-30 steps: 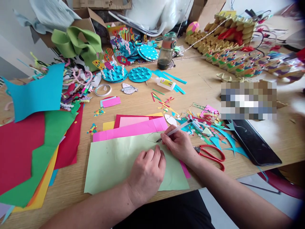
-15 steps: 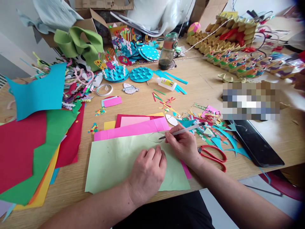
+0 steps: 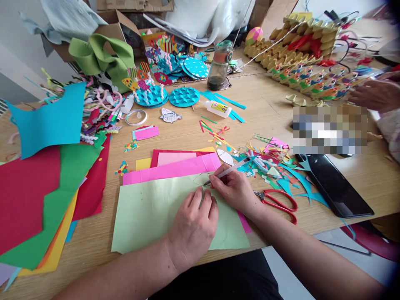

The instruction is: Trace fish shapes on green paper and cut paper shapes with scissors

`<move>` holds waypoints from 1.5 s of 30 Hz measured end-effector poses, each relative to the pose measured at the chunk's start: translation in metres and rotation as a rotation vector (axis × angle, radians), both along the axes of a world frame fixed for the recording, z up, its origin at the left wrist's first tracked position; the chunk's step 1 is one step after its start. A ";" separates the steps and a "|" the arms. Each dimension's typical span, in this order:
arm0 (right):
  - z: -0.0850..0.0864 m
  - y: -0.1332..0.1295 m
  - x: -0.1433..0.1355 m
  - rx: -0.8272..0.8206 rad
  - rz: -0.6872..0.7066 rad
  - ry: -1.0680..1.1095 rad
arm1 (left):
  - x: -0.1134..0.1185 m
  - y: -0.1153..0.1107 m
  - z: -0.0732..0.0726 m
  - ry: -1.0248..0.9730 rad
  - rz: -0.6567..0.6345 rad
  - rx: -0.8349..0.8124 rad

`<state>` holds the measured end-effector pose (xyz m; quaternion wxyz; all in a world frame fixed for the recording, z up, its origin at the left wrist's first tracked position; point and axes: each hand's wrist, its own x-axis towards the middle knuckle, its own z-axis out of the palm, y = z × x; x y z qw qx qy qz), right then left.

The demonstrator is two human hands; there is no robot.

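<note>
While the right hand [image 3: 236, 189] pinches a slim writing tool [image 3: 232, 168], its tip at a thin outline [image 3: 200, 184] on the pale green sheet [image 3: 145, 214] beneath both hands, the left hand [image 3: 194, 223] lies palm-down, loosely spread; red-handled scissors [image 3: 281, 201] rest beside the right wrist

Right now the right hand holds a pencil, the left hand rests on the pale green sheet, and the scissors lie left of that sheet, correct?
Not quite: the scissors lie to the right of the pale green sheet, as the head view shows. The right hand does hold a pencil, and the left hand rests on the sheet.
</note>
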<state>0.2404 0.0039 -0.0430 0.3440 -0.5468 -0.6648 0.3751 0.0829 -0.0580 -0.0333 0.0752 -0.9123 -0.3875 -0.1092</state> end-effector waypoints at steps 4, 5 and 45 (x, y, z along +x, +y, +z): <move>0.000 0.000 0.001 -0.003 0.016 0.018 | 0.001 0.000 0.001 0.007 0.003 0.002; 0.000 0.001 0.001 -0.002 0.017 0.018 | 0.001 0.000 0.001 0.007 0.004 0.003; 0.000 0.001 0.000 0.042 -0.051 -0.050 | 0.001 0.000 0.001 -0.018 0.001 0.032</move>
